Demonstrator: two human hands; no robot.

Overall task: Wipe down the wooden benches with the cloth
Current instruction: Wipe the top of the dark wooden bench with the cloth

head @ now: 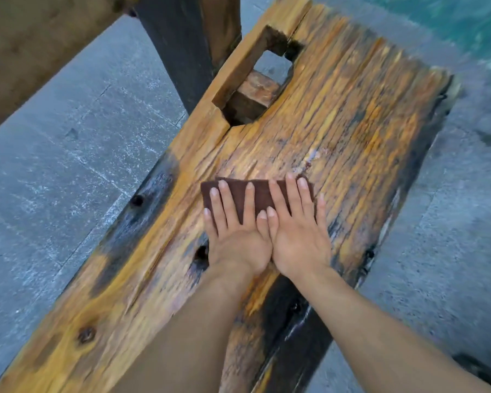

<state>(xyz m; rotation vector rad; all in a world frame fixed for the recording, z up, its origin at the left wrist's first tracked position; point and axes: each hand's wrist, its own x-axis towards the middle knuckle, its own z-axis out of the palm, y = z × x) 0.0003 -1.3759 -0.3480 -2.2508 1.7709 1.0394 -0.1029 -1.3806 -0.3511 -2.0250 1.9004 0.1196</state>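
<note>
A weathered wooden table [338, 114], orange-brown with blackened patches along its edges, is seen from above, running diagonally from lower left to upper right; a dark brown cloth [237, 194], folded into a flat rectangle, is laid on its top near the middle of the plank's width. The cloth is pressed down by both hands side by side; the left hand [238, 239] is laid flat on the left part of the cloth, its fingers [224, 202] straight and slightly spread, nothing being gripped; the right hand [298, 236] is laid flat on the right part, its fingers [288, 194] likewise straight and reaching the cloth's far edge; the two thumbs are held touching over the cloth's near edge. Both bare forearms are stretched forward over the near part of the table.

Beyond the cloth, a rectangular opening [247, 109] is cut through the left side of the top, and a wooden crosspiece [260, 86] is seen inside it; a small dark hole [137, 199] and a knot [86, 334] are seen along the left edge. A grey stone floor [68, 165] is seen on both sides; a dark post [179, 52] and a brown beam [40, 38] are seen at the upper left; a teal-green surface [451, 21] is seen at the upper right, too blurred to be identified.
</note>
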